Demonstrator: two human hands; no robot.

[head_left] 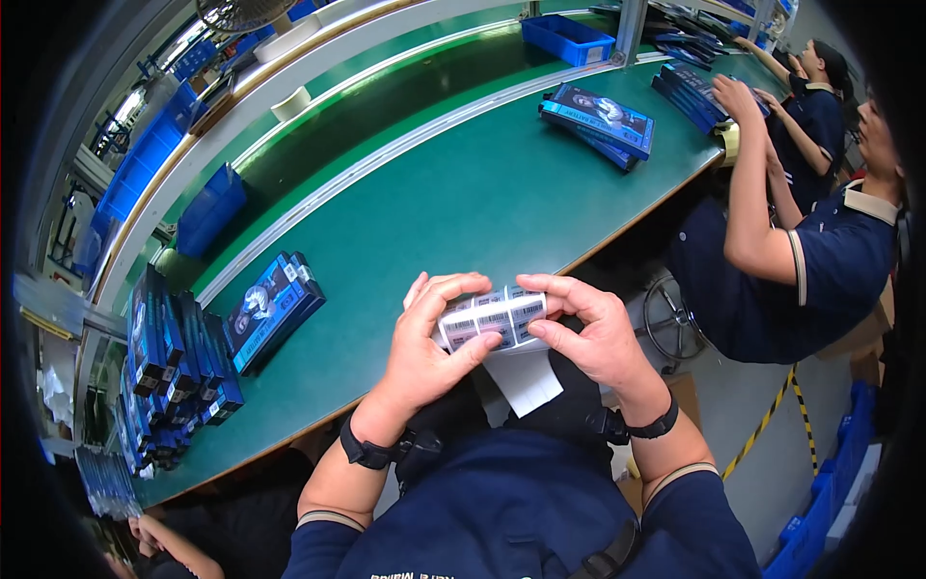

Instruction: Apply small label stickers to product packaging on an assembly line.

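Observation:
Between my hands, just off the near edge of the green table, is a roll of barcode labels [494, 318]. Its printed labels face up in rows, and a white strip of backing paper [526, 382] hangs down from it toward my lap. My left hand [431, 333] grips the roll's left end, thumb on the labels and fingers over the top. At the right end, my right hand [590, 328] pinches the roll between thumb and forefinger. The undersides of both hands are hidden.
Blue-black boxes [275, 311] lie and stack at the table's left; another small pile [600, 124] lies at the far right. Blue bins [567, 41] stand by the sunken conveyor strip [357, 106]. Co-workers [820, 241] sit along the right; a hand [159, 536] shows at lower left.

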